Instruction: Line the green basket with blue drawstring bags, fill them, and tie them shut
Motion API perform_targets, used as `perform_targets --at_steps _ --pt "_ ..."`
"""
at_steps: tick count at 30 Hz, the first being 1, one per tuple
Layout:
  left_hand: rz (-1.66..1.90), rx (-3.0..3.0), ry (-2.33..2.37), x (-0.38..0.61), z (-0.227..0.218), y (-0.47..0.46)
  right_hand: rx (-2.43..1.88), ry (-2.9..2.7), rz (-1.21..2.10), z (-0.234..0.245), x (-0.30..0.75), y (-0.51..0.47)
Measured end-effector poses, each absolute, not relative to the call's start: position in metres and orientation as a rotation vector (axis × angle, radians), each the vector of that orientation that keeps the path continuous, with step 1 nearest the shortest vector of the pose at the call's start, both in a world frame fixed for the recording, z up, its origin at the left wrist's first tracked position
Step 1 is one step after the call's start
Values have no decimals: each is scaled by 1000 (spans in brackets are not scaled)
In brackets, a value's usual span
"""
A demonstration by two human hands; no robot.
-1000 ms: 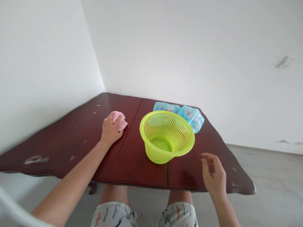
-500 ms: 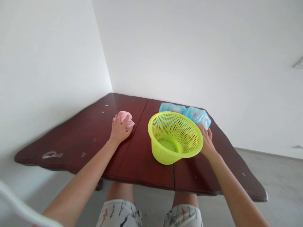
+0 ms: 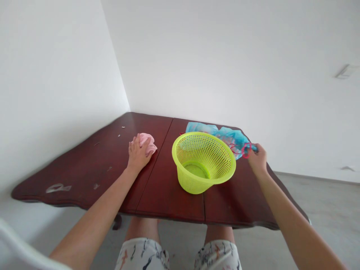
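My left hand (image 3: 137,153) rests over a crumpled pink cloth (image 3: 149,141) on the table, its fingers curled around the bundle. At the right, my right hand (image 3: 258,158) is closed on the gathered neck of a translucent blue plastic bag (image 3: 234,139). A pink-red drawstring (image 3: 246,150) dangles in loops beside those fingers. Another blue bag (image 3: 198,126) lies to its left along the back of the table. Between my hands stands an upright yellow-green plastic basket (image 3: 194,183) with mesh sides and nothing inside. It hides part of the bags.
The dark red wooden table (image 3: 168,202) has a wavy edge and seams across its top. Small white scraps (image 3: 123,127) and a pale mark (image 3: 58,188) show on its left side. White walls (image 3: 197,56) rise behind and to the left.
My right hand has moved from beside the basket rim outward to the right and gripped the bag's neck, bringing its drawstring into sight. My left hand stays on the pink cloth. The view shifted slightly.
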State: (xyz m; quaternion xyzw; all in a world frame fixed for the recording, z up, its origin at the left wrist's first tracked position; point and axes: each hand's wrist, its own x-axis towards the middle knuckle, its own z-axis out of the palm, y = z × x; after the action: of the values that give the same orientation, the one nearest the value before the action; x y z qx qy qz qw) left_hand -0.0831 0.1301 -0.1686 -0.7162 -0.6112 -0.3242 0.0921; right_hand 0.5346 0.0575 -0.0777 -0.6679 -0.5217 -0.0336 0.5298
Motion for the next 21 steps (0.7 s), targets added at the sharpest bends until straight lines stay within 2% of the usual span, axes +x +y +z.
perform_targets --at_steps 5,10,16,21 --pt "-969 -2142 -1755 -84 -163 126 -1345 -869 -154 -57 555 27" --pt "-957 -2110 -1794 -82 -159 122 -1192 -708 -46 -52 554 -19" --pt "-966 -2122 -1807 -74 -153 115 -1211 -751 140 -71 516 -75" --pt "-1174 -2098 -1777 -58 -136 76 -1203 -677 271 -105 490 -131"
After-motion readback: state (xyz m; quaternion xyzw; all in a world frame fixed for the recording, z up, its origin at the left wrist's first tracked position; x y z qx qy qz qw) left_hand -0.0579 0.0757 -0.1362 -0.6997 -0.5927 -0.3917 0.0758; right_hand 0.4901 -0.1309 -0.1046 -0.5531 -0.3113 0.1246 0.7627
